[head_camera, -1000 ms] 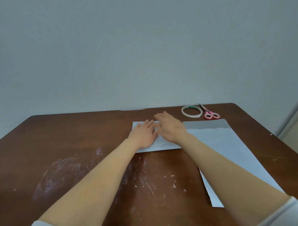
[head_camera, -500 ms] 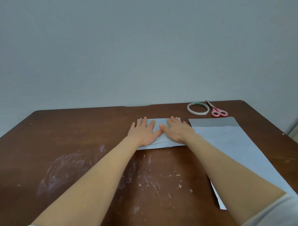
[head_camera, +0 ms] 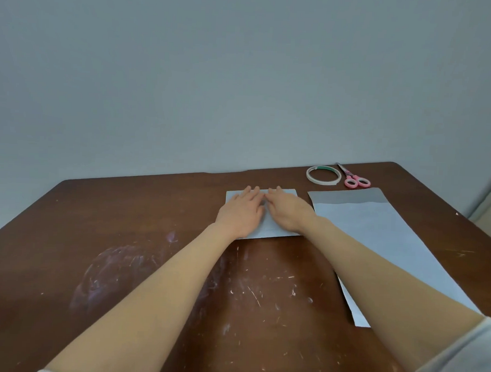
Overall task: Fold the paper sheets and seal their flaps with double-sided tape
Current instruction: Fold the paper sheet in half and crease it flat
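Both hands are flat on the folded paper sheet (head_camera: 273,232), palms down. The left hand (head_camera: 241,213) is open w/ fingers straight & close together, and it presses the left part of the sheet. The right hand (head_camera: 288,214) is also open and presses the middle-right part; its fingers point a bit to the left. The fingertips of both reach almost the far edge of the sheet, and the two hands nearly touch each other there. The folded paper sheet lies on the brown surface (head_camera: 124,236), near its far edge, approx. in the middle.

Just beside it, on the right, is a stack of flat paper sheets (head_camera: 377,233), not folded, w/ a grey strip at the far end. Behind this stack, near the far right corner, lie the tape roll (head_camera: 322,183) & the pink-handled scissors (head_camera: 355,181), close to each other. The surface has white scratches & smears in the front part. A light sleeve (head_camera: 461,361) is seen on the right arm.
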